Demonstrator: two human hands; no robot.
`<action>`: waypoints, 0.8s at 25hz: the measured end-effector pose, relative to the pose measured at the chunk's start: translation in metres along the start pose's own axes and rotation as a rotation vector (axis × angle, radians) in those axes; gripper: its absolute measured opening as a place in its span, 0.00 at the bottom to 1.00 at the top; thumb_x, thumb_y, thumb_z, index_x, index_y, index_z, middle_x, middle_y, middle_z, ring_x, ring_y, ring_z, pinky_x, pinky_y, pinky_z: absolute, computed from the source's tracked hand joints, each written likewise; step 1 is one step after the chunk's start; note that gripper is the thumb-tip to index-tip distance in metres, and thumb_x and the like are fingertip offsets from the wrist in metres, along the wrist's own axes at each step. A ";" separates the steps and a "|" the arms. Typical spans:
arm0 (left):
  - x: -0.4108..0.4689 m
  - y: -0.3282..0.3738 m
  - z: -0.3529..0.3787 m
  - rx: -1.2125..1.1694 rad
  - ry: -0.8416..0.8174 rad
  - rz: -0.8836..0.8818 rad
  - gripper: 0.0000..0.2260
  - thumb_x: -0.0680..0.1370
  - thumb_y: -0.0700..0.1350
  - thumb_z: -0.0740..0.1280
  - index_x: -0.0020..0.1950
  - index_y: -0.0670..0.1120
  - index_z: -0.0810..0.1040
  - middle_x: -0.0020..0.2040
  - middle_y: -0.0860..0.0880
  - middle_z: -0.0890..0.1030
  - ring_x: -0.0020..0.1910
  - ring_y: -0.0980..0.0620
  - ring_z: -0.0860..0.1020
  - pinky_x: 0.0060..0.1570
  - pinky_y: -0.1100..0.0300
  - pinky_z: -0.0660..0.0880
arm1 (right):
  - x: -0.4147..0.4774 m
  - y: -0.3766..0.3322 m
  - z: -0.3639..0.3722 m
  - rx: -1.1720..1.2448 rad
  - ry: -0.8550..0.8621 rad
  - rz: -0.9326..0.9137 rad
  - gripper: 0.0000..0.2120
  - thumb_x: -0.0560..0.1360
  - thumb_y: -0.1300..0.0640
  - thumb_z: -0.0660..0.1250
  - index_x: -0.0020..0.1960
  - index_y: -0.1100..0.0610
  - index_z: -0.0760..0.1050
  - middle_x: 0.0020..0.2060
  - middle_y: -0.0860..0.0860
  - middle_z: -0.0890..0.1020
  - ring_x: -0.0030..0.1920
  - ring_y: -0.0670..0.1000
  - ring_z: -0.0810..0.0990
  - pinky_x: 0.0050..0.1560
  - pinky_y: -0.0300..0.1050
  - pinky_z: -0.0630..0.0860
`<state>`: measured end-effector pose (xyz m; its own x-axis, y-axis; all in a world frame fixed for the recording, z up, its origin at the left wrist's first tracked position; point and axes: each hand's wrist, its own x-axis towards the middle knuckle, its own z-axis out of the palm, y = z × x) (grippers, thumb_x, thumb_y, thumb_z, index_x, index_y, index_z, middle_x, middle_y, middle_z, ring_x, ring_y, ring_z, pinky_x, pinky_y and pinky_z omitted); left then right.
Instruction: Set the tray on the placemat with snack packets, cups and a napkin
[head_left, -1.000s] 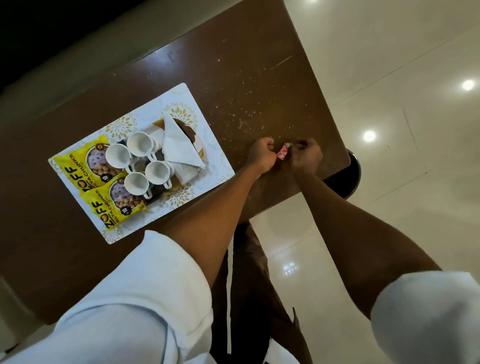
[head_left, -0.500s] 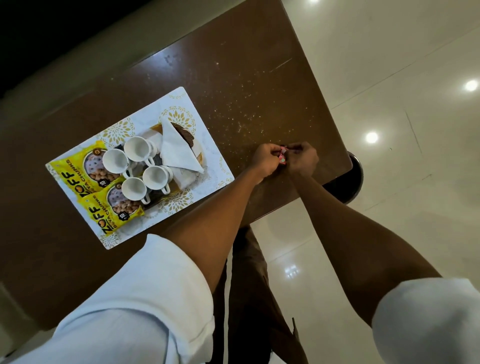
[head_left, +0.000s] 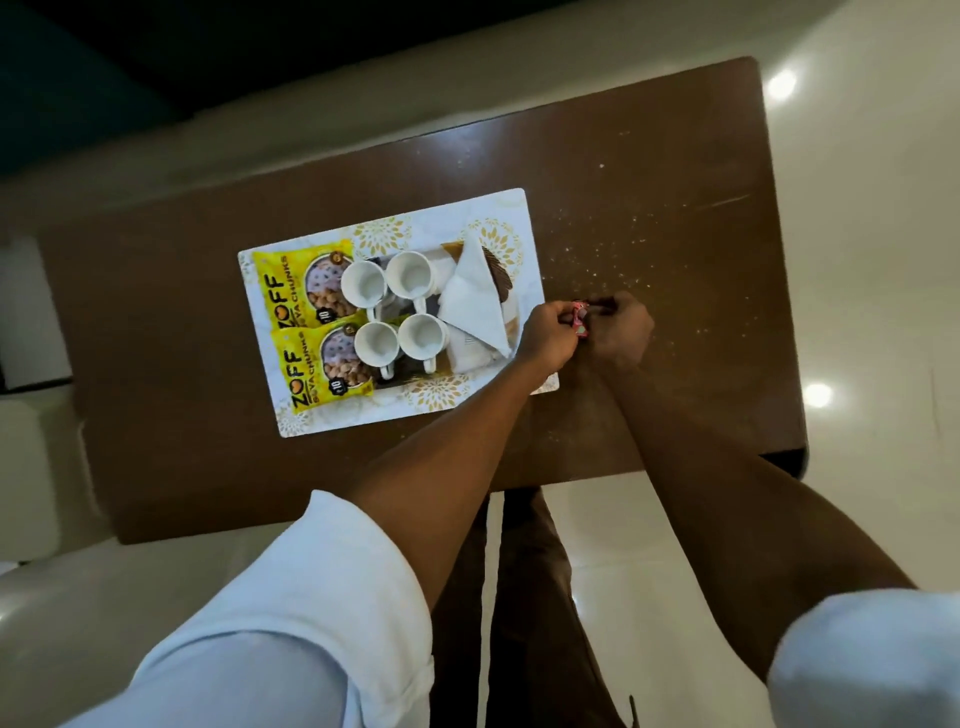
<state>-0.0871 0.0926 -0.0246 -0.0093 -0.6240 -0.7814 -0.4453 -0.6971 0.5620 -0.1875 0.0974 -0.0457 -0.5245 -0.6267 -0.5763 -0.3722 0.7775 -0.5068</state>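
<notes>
pinching a small red packet (head_left: 579, 321) between them, the left hand (head_left: 549, 336) and right hand (head_left: 622, 330) each curl their fingers tight on one end of it, over the brown table (head_left: 675, 249). just beside the left hand lies the placemat (head_left: 395, 415), bearing the tray (head_left: 451, 250) with two yellow snack packets (head_left: 306, 291), four white cups (head_left: 363, 283) and a folded napkin (head_left: 475, 301).

We see a white left sleeve (head_left: 291, 623) and right sleeve (head_left: 872, 660), both rolled up to the elbow, and dark brown trousers (head_left: 535, 597).
</notes>
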 end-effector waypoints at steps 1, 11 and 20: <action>0.000 -0.002 -0.004 -0.014 0.027 0.006 0.17 0.82 0.39 0.66 0.71 0.43 0.79 0.65 0.43 0.83 0.63 0.44 0.81 0.64 0.54 0.78 | -0.001 -0.007 0.005 -0.006 -0.016 -0.019 0.13 0.77 0.65 0.69 0.59 0.57 0.85 0.53 0.55 0.88 0.52 0.53 0.86 0.48 0.39 0.74; -0.012 -0.014 -0.028 -0.052 0.214 0.133 0.16 0.82 0.35 0.62 0.68 0.41 0.79 0.63 0.41 0.83 0.63 0.41 0.80 0.64 0.50 0.77 | -0.011 -0.043 0.034 -0.087 -0.120 -0.199 0.13 0.77 0.64 0.69 0.59 0.57 0.85 0.54 0.55 0.88 0.54 0.54 0.86 0.51 0.39 0.76; -0.016 -0.015 -0.034 -0.053 0.250 0.142 0.18 0.80 0.33 0.64 0.70 0.43 0.78 0.64 0.42 0.83 0.64 0.41 0.80 0.65 0.49 0.78 | -0.010 -0.044 0.042 -0.078 -0.099 -0.207 0.12 0.77 0.64 0.70 0.58 0.58 0.86 0.51 0.55 0.88 0.51 0.53 0.87 0.49 0.43 0.81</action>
<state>-0.0503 0.1010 -0.0109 0.1559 -0.7797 -0.6064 -0.4079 -0.6100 0.6794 -0.1336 0.0676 -0.0441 -0.3550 -0.7720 -0.5273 -0.5238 0.6314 -0.5718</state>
